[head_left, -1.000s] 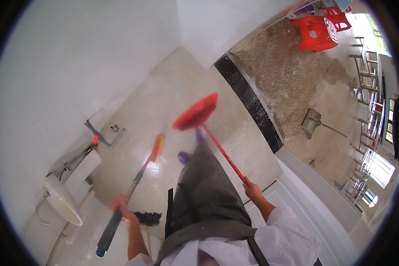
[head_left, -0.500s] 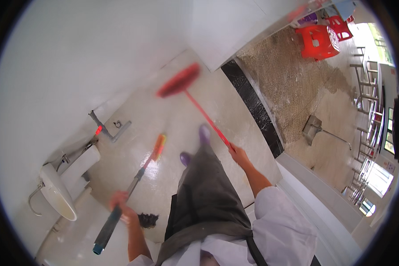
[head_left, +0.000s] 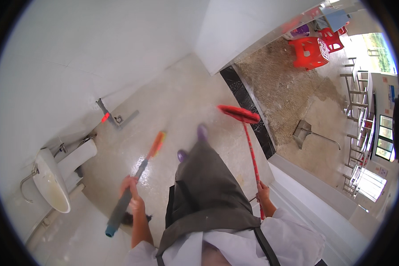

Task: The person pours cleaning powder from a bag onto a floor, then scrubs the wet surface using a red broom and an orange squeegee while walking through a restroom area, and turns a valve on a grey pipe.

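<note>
My left hand is wrapped round the grey grip of a long-handled tool. Its grip ends in teal, and its narrow orange-and-yellow head, blurred, points away from me over the floor; I cannot make out the head's kind. Closed on the red pole of a broom is my right hand, low at my right side. The broom's wide red head is at the far end, by the dark door sill; whether it touches the floor I cannot tell. A dark bristly thing lies partly hidden behind my left hand and tool.
A white washbasin and grey drain pipe line the left wall. Past the black sill, a long-handled dustpan stands on the floor, with red stools farther off. Metal-framed furniture stands at far right. The pale floor shines.
The broom has swung right and nearer, from over the middle of the floor to beside the sill, and my right hand has dropped lower. My left hand's tool has shifted slightly.
</note>
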